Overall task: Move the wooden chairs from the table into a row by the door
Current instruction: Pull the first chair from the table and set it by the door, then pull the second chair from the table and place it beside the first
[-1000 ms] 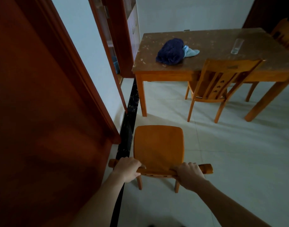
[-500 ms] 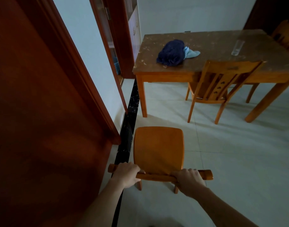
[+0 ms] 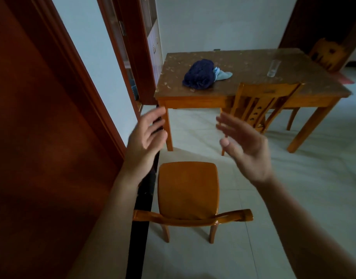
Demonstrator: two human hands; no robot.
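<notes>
A wooden chair (image 3: 188, 190) stands on the floor right below me, beside the reddish door (image 3: 42, 158), its top rail nearest me. My left hand (image 3: 146, 135) and my right hand (image 3: 245, 146) hover above its seat, both open, palms facing each other, touching nothing. A second wooden chair (image 3: 259, 105) is tucked at the near side of the wooden table (image 3: 243, 59). A third chair (image 3: 327, 54) shows at the table's far right corner, partly hidden.
On the table lie a dark blue cloth bundle (image 3: 199, 76) with a light blue cloth and a drinking glass (image 3: 273, 68). A black threshold strip (image 3: 141, 228) runs along the door side. A wooden cabinet (image 3: 137, 47) stands at the back left. Pale floor tiles spread to the right.
Both hands have let go of the chair's top rail and lifted up above the seat, fingers spread. The chair stays where it stood by the door.
</notes>
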